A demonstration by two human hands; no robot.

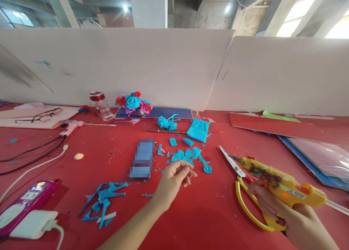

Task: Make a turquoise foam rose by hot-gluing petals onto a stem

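My right hand [294, 217] grips a yellow glue gun [283, 184] at the lower right, its nozzle pointing left over the red table [212, 213]. Yellow-handled scissors [245, 192] lie under the gun. My left hand [174, 181] hovers near the middle, fingers loosely curled and holding nothing, just short of several cut blue paper petals [188, 155]. A folded blue paper sheet [198, 130] and small blue paper roses [167, 123] lie beyond the petals.
Blue paper scraps [105, 201] lie at the lower left. A blurred phone [142, 159], a power strip [24, 202] with a charger, cables, a second glue gun [71, 127], glasses [40, 115], a jar [100, 105] and a paper flower bouquet [133, 103] stand about. Coloured sheets [275, 126] lie right.
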